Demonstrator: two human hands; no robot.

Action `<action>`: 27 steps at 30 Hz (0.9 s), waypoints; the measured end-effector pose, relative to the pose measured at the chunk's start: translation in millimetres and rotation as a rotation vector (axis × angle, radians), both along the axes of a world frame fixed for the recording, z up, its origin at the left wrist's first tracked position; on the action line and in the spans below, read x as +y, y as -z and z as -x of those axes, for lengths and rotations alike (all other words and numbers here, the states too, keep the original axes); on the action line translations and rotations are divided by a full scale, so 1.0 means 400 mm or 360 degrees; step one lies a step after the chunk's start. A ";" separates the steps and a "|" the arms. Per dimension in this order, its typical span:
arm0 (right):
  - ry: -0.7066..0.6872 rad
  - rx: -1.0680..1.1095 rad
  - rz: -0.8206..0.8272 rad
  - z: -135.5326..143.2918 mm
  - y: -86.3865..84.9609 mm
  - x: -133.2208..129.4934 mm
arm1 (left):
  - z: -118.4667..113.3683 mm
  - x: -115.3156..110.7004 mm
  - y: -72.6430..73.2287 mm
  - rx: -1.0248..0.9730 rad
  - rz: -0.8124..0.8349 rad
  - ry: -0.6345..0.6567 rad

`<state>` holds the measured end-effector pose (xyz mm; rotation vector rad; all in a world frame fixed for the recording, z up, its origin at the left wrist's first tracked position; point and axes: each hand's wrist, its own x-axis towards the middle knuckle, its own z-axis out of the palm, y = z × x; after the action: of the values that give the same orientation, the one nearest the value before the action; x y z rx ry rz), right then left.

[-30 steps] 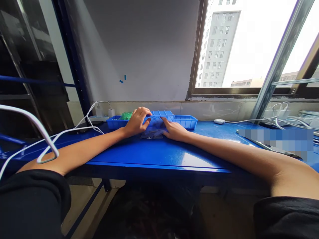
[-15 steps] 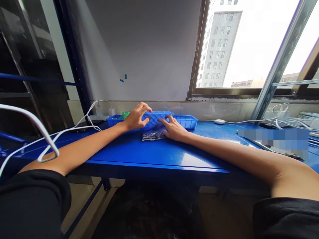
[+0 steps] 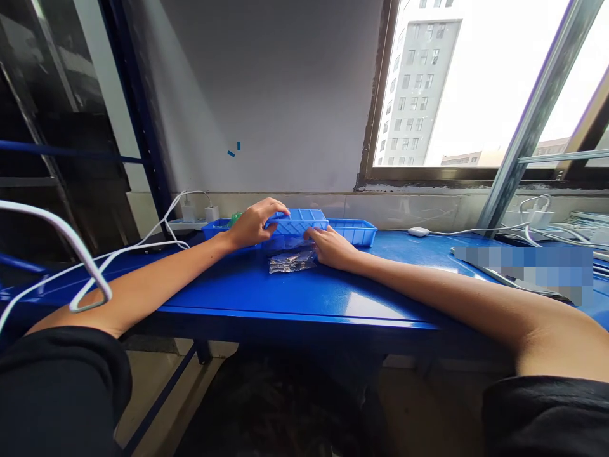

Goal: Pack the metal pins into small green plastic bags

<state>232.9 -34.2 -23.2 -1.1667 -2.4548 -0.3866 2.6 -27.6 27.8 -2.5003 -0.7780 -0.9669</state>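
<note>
A blue plastic bin [image 3: 304, 216] with ribbed sides is held between my hands above the table, tipped so that its outer faces show towards me. My left hand [image 3: 257, 222] grips its left end, thumb below and fingers above. My right hand [image 3: 333, 247] has its thumb and fingers at the lower right edge of the same bin. Just beneath lies a small heap of shiny, silvery clear-plastic packets [image 3: 291, 261] on the blue table [image 3: 266, 295]; their contents cannot be made out. The inside of the held bin is hidden.
Behind stand a blue bin with a green item [image 3: 235, 219] in it, at left, and another blue bin [image 3: 356, 233] at right. White cables [image 3: 162, 244] run along the left; a white adapter [image 3: 419, 231] and a blurred-out flat object [image 3: 528, 270] lie to the right.
The held bin has turned, so its ribbed side now faces upward and less of its patterned face shows. My left hand has shifted slightly left and down, and more of the packets is visible.
</note>
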 end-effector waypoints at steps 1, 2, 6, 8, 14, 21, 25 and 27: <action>-0.0029 0.0016 0.0005 0.000 0.001 0.001 | 0.004 -0.001 -0.004 0.0043 -0.0055 0.0019; -0.0054 0.0028 0.0006 -0.001 0.003 0.002 | 0.008 -0.002 -0.007 0.0073 -0.0102 0.0025; -0.0116 0.0054 -0.0047 0.001 0.008 0.004 | 0.018 -0.001 -0.013 0.0125 -0.0204 -0.0049; -0.0132 0.0060 -0.0077 0.002 0.008 0.004 | 0.022 0.001 -0.014 0.0127 -0.0250 -0.0083; -0.0171 -0.0025 -0.0022 0.004 0.000 -0.003 | 0.034 0.006 -0.015 0.0058 -0.0403 -0.0140; -0.0116 -0.0023 -0.0019 -0.001 -0.003 -0.011 | 0.030 0.010 -0.008 0.0045 -0.0375 -0.0257; -0.0081 -0.0025 -0.0020 0.001 -0.003 -0.010 | 0.029 0.010 -0.001 0.0067 -0.0403 -0.0238; -0.0057 -0.0025 -0.0032 0.003 -0.002 -0.008 | 0.029 0.010 0.003 0.0063 -0.0431 -0.0220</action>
<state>231.6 -37.5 -22.5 -1.1140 -2.4761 -0.4108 -9.0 -23.6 26.5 -2.1973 -0.7422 -0.9058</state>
